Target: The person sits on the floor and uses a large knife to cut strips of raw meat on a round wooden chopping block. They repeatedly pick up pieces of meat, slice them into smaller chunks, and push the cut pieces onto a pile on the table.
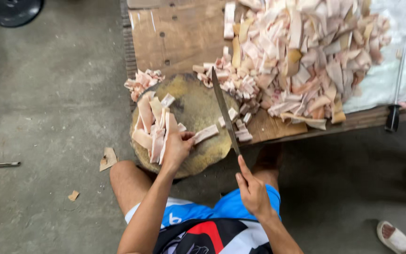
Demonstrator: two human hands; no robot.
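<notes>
soft, even daylight, no glare; faint shadow under the table edge [353,123]. the knife blade [224,110] shows slight motion blur, and the corners look mildly stretched.

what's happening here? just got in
A seated person is cutting strips of pork skin. The left hand presses a bundle of strips on a round wooden block; the right hand holds a long knife raised over it. A big pile of cut pieces covers the low table behind.
</notes>
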